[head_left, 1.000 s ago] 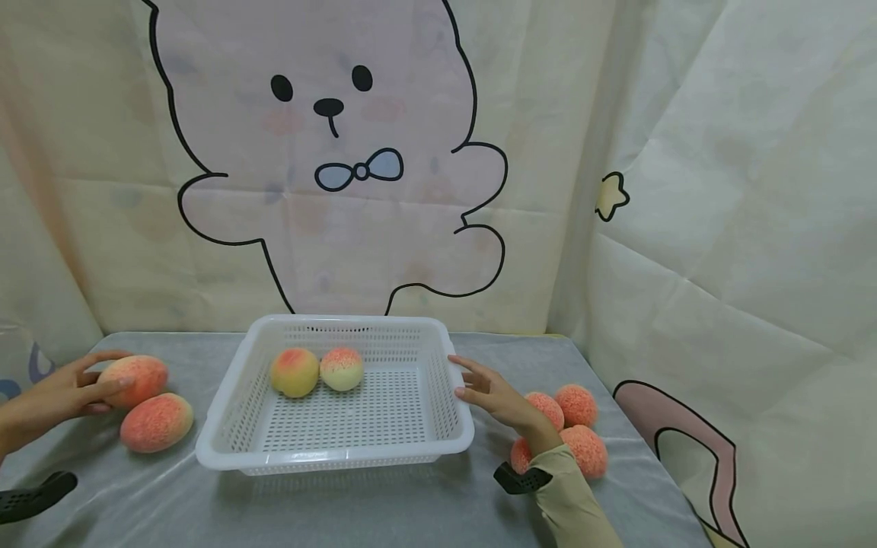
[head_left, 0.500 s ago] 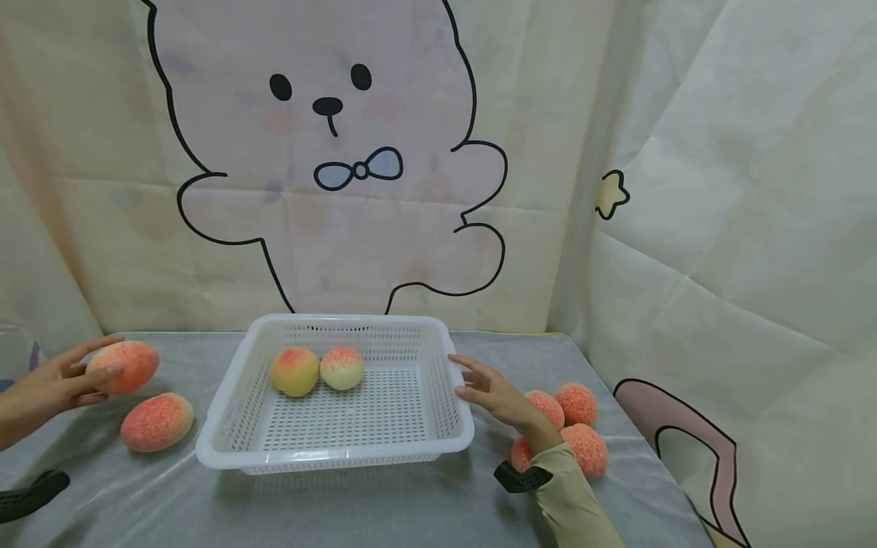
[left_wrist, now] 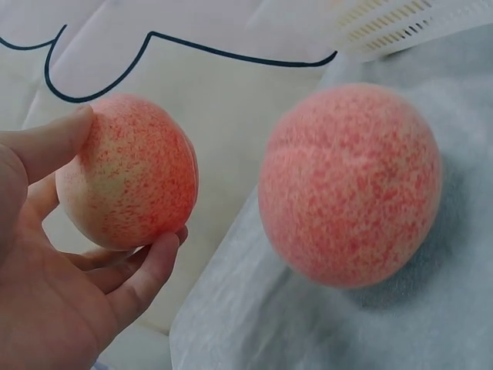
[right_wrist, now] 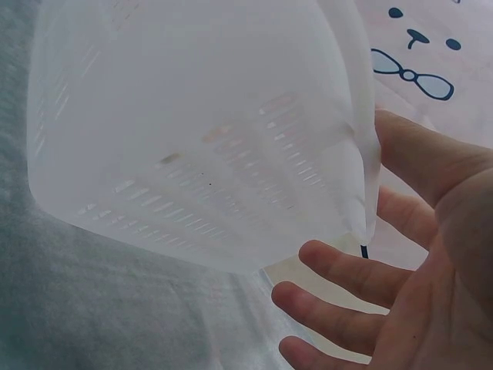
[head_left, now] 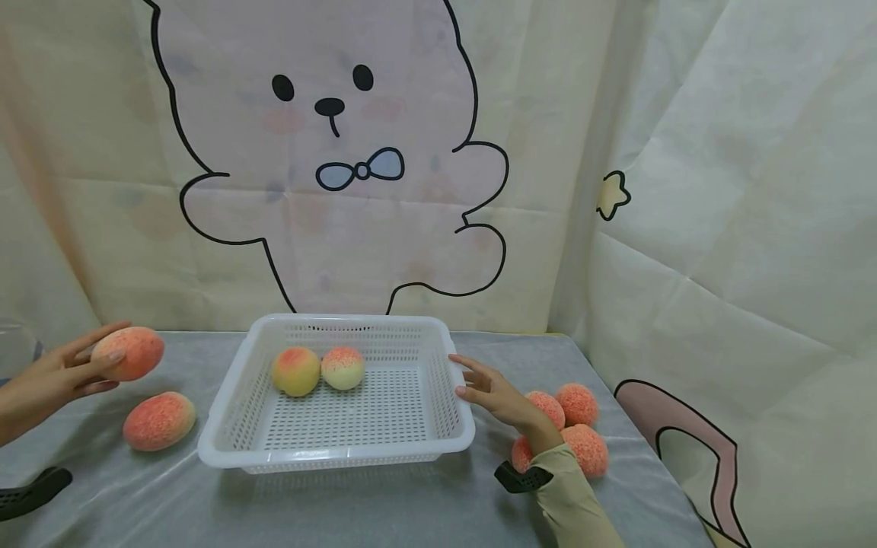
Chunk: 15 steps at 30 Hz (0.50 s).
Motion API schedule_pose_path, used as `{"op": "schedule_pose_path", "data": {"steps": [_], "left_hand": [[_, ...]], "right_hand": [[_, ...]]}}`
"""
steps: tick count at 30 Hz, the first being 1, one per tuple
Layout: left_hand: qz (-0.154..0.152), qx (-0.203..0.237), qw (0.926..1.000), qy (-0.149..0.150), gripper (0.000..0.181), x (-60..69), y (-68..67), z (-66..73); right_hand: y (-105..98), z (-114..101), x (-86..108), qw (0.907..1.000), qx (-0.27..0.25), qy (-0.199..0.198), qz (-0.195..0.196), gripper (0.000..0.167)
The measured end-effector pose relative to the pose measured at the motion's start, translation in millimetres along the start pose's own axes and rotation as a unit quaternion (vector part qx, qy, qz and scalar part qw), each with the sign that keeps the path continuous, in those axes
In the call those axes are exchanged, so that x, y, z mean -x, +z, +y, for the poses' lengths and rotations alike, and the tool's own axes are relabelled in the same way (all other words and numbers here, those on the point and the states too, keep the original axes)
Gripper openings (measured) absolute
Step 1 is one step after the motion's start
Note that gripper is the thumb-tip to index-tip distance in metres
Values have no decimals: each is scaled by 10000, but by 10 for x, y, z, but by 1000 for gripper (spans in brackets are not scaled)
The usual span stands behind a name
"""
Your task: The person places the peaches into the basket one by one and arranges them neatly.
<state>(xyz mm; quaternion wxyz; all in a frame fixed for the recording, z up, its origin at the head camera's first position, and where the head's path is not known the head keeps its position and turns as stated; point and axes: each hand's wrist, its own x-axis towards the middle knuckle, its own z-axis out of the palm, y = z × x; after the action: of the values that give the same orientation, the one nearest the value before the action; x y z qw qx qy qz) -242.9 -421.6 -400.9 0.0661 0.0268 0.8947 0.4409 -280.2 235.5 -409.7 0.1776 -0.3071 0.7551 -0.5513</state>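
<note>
Peach (head_left: 140,353) | long axis sideways, right end raised | left grip (head_left: 62,374) pinching it | right grip (head_left: 502,396) spread at basket (head_left: 336,457)

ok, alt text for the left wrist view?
A person's left grip holds a red-speckled peach between thumb and fingers. A second peach rests on grey cloth to its right, with part of a white slotted basket showing at the top right corner.

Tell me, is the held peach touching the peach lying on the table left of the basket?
Apart. The left wrist view shows it: the pale backdrop appears in the clear gap between the held peach and the other peach.
</note>
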Motion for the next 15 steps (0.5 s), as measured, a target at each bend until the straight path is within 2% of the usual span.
{"op": "schedule_pose_path", "data": {"steps": [10, 15], "left_hand": [[143, -154, 9997, 145, 61, 50, 34, 202], [217, -7, 9980, 593, 50, 74, 63, 270]], "right_hand": [[19, -32, 11, 9999, 82, 95, 88, 68], [23, -32, 16, 9999, 99, 98, 99, 68]]}}
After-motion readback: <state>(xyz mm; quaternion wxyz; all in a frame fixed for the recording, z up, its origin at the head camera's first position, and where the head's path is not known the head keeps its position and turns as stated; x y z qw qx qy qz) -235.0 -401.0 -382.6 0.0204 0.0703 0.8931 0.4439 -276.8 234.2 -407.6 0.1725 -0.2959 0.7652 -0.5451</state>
